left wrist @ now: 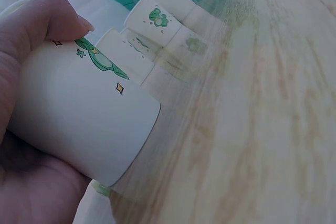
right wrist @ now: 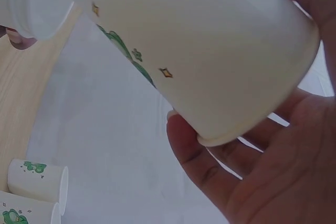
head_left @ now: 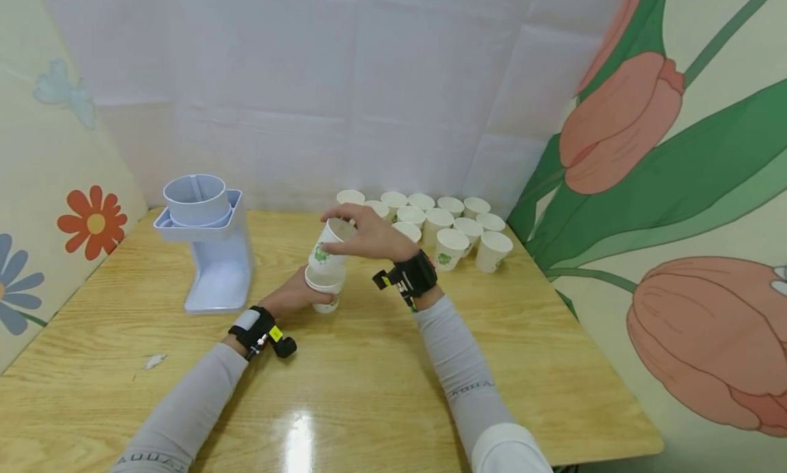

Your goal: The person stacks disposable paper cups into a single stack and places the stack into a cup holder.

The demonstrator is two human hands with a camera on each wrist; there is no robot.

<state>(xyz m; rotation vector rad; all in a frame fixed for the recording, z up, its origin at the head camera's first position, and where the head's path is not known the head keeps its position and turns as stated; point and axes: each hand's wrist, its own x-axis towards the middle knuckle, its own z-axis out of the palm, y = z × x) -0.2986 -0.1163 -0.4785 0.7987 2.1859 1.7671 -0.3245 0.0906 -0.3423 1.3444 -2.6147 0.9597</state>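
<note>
My left hand (head_left: 296,295) grips a white paper cup (left wrist: 89,114) by its side, low over the table. Stacked rims at its top suggest more than one cup there. Just above it, my right hand (head_left: 376,235) holds another paper cup (right wrist: 210,51) near its rim, with thumb and fingers around it. This upper cup, printed with a green cartoon, tilts with its bottom toward the mouth of the lower one. Whether its base is inside the lower cup is hard to tell.
Several white paper cups (head_left: 451,244) stand upright in rows at the back right. A pale blue plastic stand (head_left: 224,275) with a round holder (head_left: 197,199) on top is at the left. A small scrap (head_left: 155,361) lies on the wooden table (head_left: 344,391).
</note>
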